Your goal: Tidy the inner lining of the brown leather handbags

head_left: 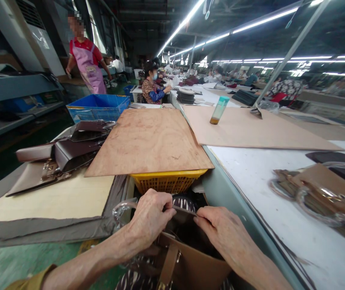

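A brown bag (196,264) rests low in the centre of the head view, its mouth open upward with a dark inside. My left hand (152,213) pinches the bag's far rim at its left part. Farther right on the same rim, my right hand (220,227) grips the edge between thumb and fingers. A strap with metal fittings runs down the bag's near face. Clear plastic wrap (124,211) shows left of my left hand. The bag's bottom is out of view.
Ahead, a plywood board (151,141) covers a yellow basket (166,182). Dark brown bags (75,153) lie at left, tan bags (326,193) at right. A blue bin (100,106), a bottle (220,109) on a pale board (251,129), and several people stand or sit beyond.
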The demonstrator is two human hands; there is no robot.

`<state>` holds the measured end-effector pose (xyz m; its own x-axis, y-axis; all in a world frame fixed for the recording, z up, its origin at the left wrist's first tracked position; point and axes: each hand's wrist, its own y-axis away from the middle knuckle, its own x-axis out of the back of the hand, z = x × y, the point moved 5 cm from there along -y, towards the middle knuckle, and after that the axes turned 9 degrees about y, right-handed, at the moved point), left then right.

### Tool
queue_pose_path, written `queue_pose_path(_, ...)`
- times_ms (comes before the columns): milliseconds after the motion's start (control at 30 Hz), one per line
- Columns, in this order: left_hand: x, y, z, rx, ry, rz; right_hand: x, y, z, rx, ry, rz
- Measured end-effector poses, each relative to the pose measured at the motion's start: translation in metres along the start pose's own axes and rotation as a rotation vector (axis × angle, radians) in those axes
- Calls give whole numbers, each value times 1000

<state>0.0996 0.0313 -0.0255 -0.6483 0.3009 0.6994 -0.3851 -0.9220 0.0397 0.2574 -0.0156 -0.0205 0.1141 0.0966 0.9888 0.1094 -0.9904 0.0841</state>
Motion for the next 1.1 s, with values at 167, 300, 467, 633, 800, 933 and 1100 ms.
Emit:
queue_pose_path(167, -2, 1, -1, -6, -13, 0, 2, -1, 1, 7, -1, -10)
queue_pose_path(300, -4, 1, 1, 0, -29, 7, 3, -9, -6, 20, 20, -52)
queue_pose_path(467, -9, 4, 4, 1, -54, -20, 0, -18, -19, 27, 7, -92)
queue_pose_path(633, -5, 8, 2, -9, -4, -38, -1, -15, -21, 30, -43, -102)
queue_pose_path(800, 15, 8, -6, 24, 99, -87, 2, -9, -15, 53, -107, -111)
queue_pose_path(933, 21, 9, -12, 87, 234, -239, 1, -7, -9, 65, -164, -126)
queue_pose_path(1100, 15, 15, -22, 104, 348, -331, -5, -4, 1, 47, -271, -164)
